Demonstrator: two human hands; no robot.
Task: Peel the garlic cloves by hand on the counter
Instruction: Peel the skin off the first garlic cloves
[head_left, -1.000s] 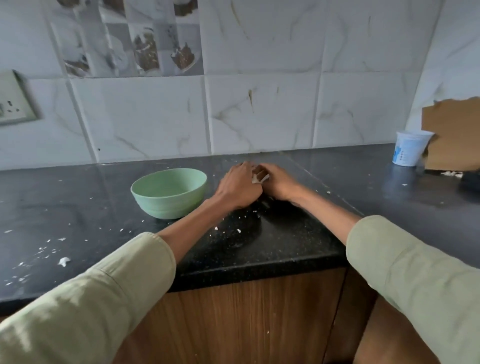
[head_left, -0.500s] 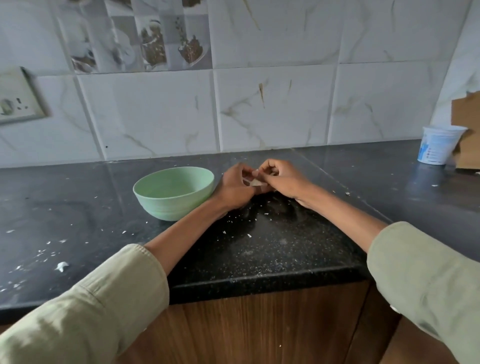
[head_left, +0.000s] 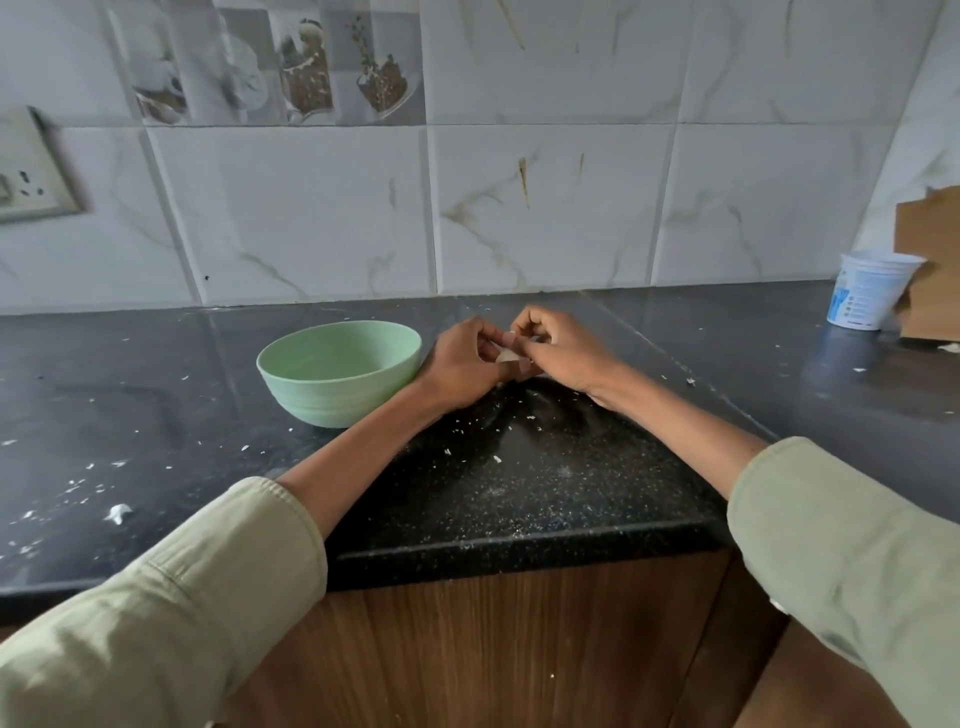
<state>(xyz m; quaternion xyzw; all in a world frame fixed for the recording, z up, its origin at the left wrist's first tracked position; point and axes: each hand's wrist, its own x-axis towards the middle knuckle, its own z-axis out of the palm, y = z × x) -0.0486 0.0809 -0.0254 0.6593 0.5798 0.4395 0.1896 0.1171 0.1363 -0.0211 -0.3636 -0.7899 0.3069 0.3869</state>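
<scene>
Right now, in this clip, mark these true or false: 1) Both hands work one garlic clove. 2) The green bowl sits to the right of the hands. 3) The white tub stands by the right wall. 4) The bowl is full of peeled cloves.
1) True: the left hand and right hand pinch the garlic clove.
2) False: the green bowl is to their left.
3) True: the white tub is there.
4) False: its visible inside looks empty.
</scene>
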